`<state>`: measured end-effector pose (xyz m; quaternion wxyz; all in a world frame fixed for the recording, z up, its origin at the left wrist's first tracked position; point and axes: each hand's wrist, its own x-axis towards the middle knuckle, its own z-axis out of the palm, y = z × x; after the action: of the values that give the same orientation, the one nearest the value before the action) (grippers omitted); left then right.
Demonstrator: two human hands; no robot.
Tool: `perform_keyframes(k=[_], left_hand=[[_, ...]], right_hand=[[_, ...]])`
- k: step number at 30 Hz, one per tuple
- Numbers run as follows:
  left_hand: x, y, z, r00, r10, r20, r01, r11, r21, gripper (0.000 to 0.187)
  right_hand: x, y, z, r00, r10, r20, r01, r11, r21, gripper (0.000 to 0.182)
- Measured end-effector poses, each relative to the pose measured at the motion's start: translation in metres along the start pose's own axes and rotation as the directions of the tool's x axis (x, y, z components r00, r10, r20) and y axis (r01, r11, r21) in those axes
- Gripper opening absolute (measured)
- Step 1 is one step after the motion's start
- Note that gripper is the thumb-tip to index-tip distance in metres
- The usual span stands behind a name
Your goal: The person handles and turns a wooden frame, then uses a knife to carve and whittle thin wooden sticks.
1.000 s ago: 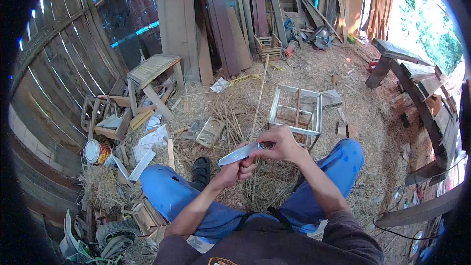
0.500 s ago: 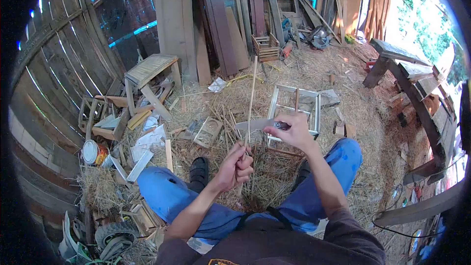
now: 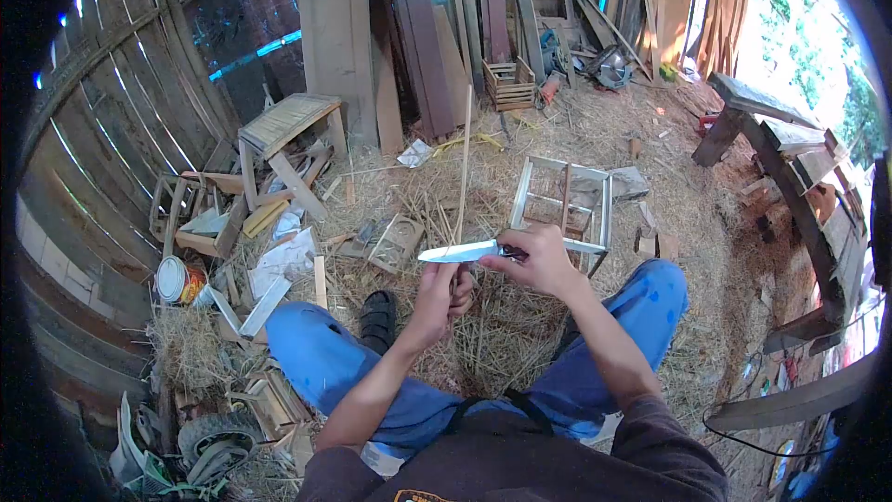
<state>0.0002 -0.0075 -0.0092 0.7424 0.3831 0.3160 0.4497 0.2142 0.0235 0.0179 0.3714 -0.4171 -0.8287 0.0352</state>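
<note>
At the centre of the frame the left hand (image 3: 435,290) has its fingers clenched around the lower end of a thin, pale stick (image 3: 464,163), holding it upright so its length points away toward the upper middle. The right hand (image 3: 539,260) grips the dark handle of a knife (image 3: 460,252), its smooth steel blade lying across the stick just above the left fist, seemingly to shave it. A bare wooden frame (image 3: 563,209) stands on the straw-strewn floor (image 3: 520,335) just beyond.

knife handle (image 3: 510,250): hidden in right hand (image 3: 534,260) | stick (image 3: 462,164): base inside left hand (image 3: 437,290)
</note>
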Motion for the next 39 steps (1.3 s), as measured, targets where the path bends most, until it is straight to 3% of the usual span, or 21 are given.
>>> perform_keyframes(k=[5,8,11,14,17,20,24,26,29,39], left_hand=[[0.007,-0.004,0.006,1.0,0.0,-0.025,-0.001,0.999,-0.051,0.022],[0.007,-0.005,0.009,0.999,0.016,-0.029,-0.016,1.0,0.019,0.021],[0.009,-0.011,0.008,0.995,0.099,0.01,-0.099,0.977,0.186,0.018],[0.007,-0.013,0.004,0.996,0.08,0.039,-0.087,0.966,0.243,0.021],[0.002,-0.011,0.011,0.962,0.271,-0.015,-0.233,0.851,0.471,0.028],[0.0,-0.02,0.003,0.971,0.237,-0.018,-0.192,0.829,0.524,0.031],[-0.009,-0.021,0.006,0.946,0.322,-0.04,-0.229,0.75,0.621,0.026],[-0.02,-0.015,0.005,0.94,0.341,-0.026,-0.248,0.732,0.634,0.025],[-0.028,-0.025,-0.009,0.979,0.196,-0.063,-0.125,0.808,0.576,0.024],[-0.02,-0.003,0.017,0.992,0.085,-0.089,-0.049,0.937,0.347,0.029]], right_hand=[[0.002,-0.003,-0.004,1.0,0.002,-0.023,-0.002,1.0,-0.019,0.034],[0.002,0.0,-0.003,0.999,-0.008,-0.05,0.008,1.0,0.007,0.034],[0.003,0.001,0.001,0.978,-0.176,-0.112,0.171,0.984,-0.055,0.035],[0.004,0.002,0.002,0.969,-0.201,-0.144,0.195,0.979,-0.052,0.037],[0.004,0.006,-0.007,0.977,-0.144,-0.155,0.13,0.987,-0.095,0.038],[0.006,0.004,-0.018,0.97,-0.183,-0.162,0.159,0.975,-0.154,0.038],[0.007,0.005,-0.023,0.966,-0.154,-0.208,0.126,0.982,-0.143,0.033],[0.005,0.02,-0.034,0.954,-0.074,-0.292,0.026,0.986,-0.167,0.031],[-0.004,0.042,-0.065,0.936,0.129,-0.327,-0.229,0.929,-0.29,0.03],[-0.014,0.024,-0.039,0.938,0.122,-0.325,-0.186,0.967,-0.172,0.033]])
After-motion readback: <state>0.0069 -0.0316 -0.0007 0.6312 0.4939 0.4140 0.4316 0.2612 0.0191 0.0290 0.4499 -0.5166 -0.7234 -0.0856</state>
